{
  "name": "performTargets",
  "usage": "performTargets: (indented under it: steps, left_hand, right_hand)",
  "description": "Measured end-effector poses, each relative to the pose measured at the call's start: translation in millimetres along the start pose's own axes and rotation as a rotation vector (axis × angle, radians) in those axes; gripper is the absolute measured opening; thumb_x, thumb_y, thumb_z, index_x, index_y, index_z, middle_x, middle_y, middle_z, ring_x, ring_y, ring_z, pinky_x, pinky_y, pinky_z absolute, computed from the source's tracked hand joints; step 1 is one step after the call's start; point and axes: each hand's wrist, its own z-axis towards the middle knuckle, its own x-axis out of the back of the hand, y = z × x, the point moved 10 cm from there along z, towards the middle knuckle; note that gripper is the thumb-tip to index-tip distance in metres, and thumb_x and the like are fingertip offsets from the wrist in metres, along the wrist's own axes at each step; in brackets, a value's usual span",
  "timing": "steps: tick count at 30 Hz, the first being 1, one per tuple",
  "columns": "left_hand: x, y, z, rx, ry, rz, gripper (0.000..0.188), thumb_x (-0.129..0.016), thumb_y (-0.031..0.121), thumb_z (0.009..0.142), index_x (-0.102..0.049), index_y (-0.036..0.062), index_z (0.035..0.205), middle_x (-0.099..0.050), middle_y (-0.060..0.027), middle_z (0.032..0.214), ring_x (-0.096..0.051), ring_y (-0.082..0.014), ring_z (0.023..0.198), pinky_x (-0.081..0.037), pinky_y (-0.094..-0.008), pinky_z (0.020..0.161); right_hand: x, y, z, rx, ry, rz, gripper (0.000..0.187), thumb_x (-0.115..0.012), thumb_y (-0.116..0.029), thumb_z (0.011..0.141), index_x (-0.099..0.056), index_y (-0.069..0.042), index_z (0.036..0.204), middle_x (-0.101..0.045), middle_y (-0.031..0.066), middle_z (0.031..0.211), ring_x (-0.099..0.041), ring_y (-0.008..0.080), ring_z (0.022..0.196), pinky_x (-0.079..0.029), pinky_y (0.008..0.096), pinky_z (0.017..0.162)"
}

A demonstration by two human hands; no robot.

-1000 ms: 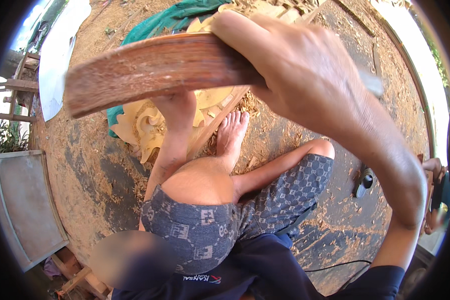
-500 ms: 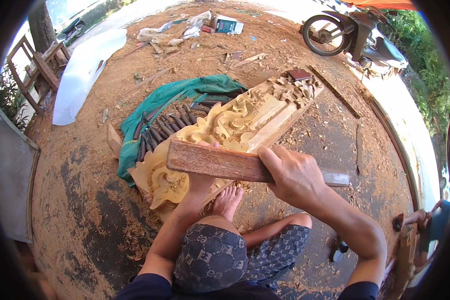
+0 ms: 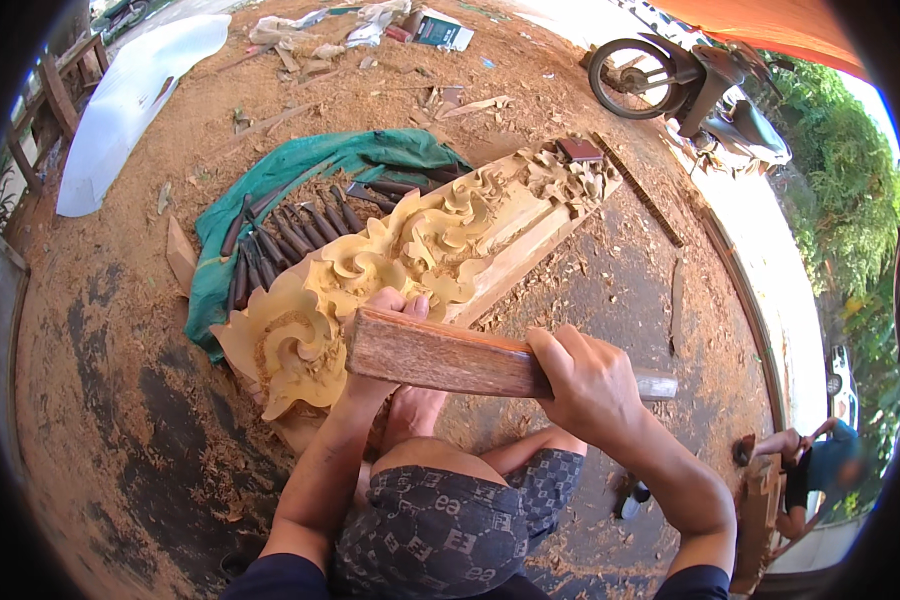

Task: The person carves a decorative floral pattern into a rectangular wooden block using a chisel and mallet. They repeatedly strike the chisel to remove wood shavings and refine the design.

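Note:
My right hand [image 3: 588,385] is wrapped round a long wooden mallet [image 3: 440,352], a squared reddish-brown bar with a paler grey end past my fist. It is held level over the near side of a carved wooden panel [image 3: 355,265], yellowish, with deep scrolls and leaf shapes. Behind the mallet's left end is my left hand [image 3: 395,300], low at the carving. Its fingers are curled; the mallet hides most of the hand and whatever it grips. Along the panel's far side, several dark-handled carving tools [image 3: 295,232] lie in a row on a green cloth [image 3: 210,260].
Wood chips and sawdust cover the ground. A dark red box [image 3: 578,150] rests on the panel's far end, near a long thin strip [image 3: 640,190]. A motorbike [image 3: 705,85] stands back right. At the right edge another person [image 3: 828,465] sits bent over a wooden piece.
The whole view has shifted, with the scene sliding left. More of my left hand's curled fingers shows above the mallet. My right hand keeps its grip, and the mallet sits slightly lower in view.

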Motion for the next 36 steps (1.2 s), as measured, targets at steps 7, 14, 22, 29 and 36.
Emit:
performTargets:
  steps: [7, 14, 22, 29, 36]
  left_hand:
    - [19.8, 118.4, -14.7, -0.453, -0.061, -0.359, 0.023, -0.084, 0.016, 0.085, -0.063, 0.0078, 0.081, -0.059, -0.0042, 0.069, -0.059, -0.0246, 0.060, -0.043, -0.0390, 0.058]
    - [-22.7, 113.4, -24.3, -0.575, -0.046, -0.336, 0.027, -0.076, 0.029, 0.091, -0.058, 0.0164, 0.075, -0.052, 0.0024, 0.063, -0.059, -0.0174, 0.061, -0.040, -0.0364, 0.058]
    - [-29.7, 108.5, -27.0, -0.590, 0.096, -0.211, 0.013, -0.069, 0.028, 0.080, -0.060, 0.0198, 0.076, -0.052, 0.0039, 0.063, -0.061, -0.0156, 0.060, -0.042, -0.0355, 0.056]
    - [-19.5, 104.3, -25.3, -0.574, 0.214, -0.252, 0.021, -0.077, 0.027, 0.083, -0.060, 0.0187, 0.074, -0.047, 0.0066, 0.063, -0.053, -0.0106, 0.058, -0.034, -0.0305, 0.052]
    - [-15.4, 96.0, -26.4, -0.565, 0.223, -0.263, 0.031, -0.079, 0.026, 0.082, -0.053, 0.0185, 0.069, -0.045, 0.0063, 0.062, -0.051, -0.0110, 0.056, -0.033, -0.0303, 0.051]
  right_hand:
    - [6.1, 36.5, -42.6, -0.474, 0.030, 0.334, 0.057, -0.084, -0.005, 0.075, -0.056, -0.003, 0.124, -0.072, 0.0170, 0.095, -0.075, 0.0325, 0.084, -0.059, 0.0380, 0.074]
    - [-9.7, 50.9, -88.0, -0.329, -0.070, 0.088, 0.041, -0.072, 0.005, 0.077, -0.058, 0.002, 0.116, -0.068, 0.0122, 0.104, -0.070, 0.0210, 0.093, -0.056, 0.0340, 0.080]
    - [-15.0, 72.5, -108.0, -0.631, -0.080, 0.386, 0.029, -0.077, 0.000, 0.081, -0.071, 0.002, 0.109, -0.073, 0.0114, 0.100, -0.072, 0.0252, 0.095, -0.054, 0.0386, 0.092]
    - [-5.3, 49.8, -68.4, -0.524, -0.072, 0.212, 0.021, -0.069, 0.003, 0.079, -0.060, -0.002, 0.098, -0.060, 0.0085, 0.089, -0.057, 0.0194, 0.078, -0.047, 0.0331, 0.075]
    - [5.1, 40.7, -49.3, -0.413, -0.047, 0.204, 0.025, -0.073, 0.001, 0.078, -0.059, -0.003, 0.097, -0.061, 0.0063, 0.082, -0.059, 0.0166, 0.070, -0.050, 0.0286, 0.072]
